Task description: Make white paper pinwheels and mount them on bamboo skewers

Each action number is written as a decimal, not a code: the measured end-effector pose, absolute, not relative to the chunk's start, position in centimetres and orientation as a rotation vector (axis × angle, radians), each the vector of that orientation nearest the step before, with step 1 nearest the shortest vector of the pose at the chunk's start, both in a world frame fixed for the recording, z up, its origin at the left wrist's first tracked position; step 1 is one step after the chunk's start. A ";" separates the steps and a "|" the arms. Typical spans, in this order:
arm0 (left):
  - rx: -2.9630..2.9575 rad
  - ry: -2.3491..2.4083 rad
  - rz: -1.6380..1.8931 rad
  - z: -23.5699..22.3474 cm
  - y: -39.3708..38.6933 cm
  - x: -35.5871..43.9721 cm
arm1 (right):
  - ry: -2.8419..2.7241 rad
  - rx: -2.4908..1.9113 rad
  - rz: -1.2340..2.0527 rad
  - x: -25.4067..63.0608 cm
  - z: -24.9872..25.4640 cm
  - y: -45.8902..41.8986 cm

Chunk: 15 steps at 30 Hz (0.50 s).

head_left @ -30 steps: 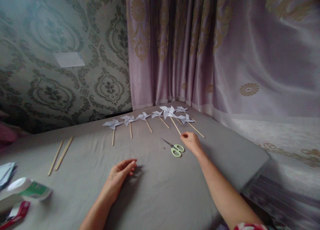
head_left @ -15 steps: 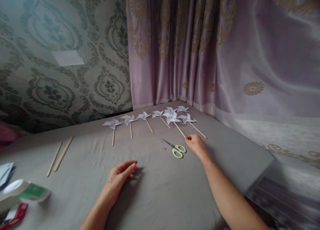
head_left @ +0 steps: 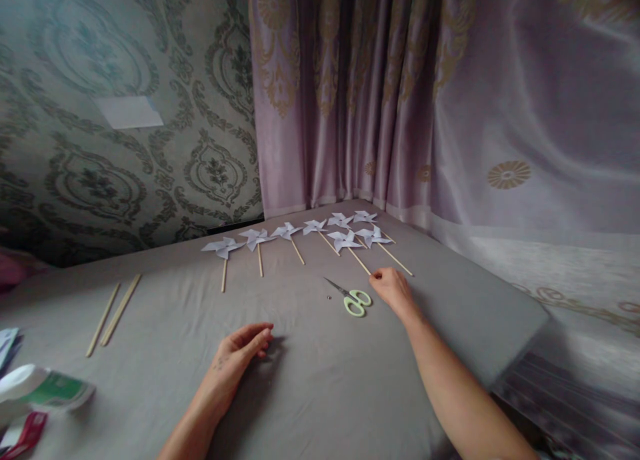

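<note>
Several white paper pinwheels on wooden sticks lie in a row at the far side of a grey bed sheet [head_left: 310, 380]. My right hand [head_left: 391, 289] pinches the near end of one pinwheel's stick [head_left: 361, 261]; that pinwheel [head_left: 345, 240] lies flat among the others. Green-handled scissors [head_left: 352, 300] lie just left of that hand. My left hand [head_left: 239, 353] rests on the sheet nearer to me, fingers loosely curled, with nothing in it.
Two bare wooden sticks [head_left: 113, 311] lie at the left. A white and green bottle [head_left: 44, 389], a red item [head_left: 25, 435] and some paper [head_left: 7, 343] sit at the left edge. Patterned wallpaper and a mauve curtain [head_left: 380, 100] stand behind; the bed's edge drops off on the right.
My right hand has lowered the raised pinwheel until it lies flat in the row, and has drawn it slightly toward me. The left hand has stayed put.
</note>
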<state>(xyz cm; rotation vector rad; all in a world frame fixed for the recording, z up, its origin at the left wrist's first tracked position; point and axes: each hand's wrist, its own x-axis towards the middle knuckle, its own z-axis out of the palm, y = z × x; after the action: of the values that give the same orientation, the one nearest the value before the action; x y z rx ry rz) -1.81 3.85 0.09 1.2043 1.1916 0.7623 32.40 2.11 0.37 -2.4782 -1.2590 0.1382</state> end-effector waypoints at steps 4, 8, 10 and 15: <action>1.211 1.202 0.761 0.3 3.7 -1.7 | -1.257 -2.491 0.136 32.5 0.2 2.3; 1.191 1.213 0.761 0.5 3.7 -1.6 | -1.265 -2.499 0.138 32.6 0.2 2.4; 1.178 1.217 0.762 0.4 3.7 -1.6 | -1.266 -2.502 0.136 32.5 0.3 2.3; 1.155 1.213 0.754 0.2 3.7 -1.7 | -1.273 -2.510 0.127 32.4 0.4 2.1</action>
<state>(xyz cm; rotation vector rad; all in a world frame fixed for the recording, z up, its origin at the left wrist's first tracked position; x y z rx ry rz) -1.67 3.70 0.19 1.1549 1.2131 0.7544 32.40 2.12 0.40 -2.5098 -1.2734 0.1268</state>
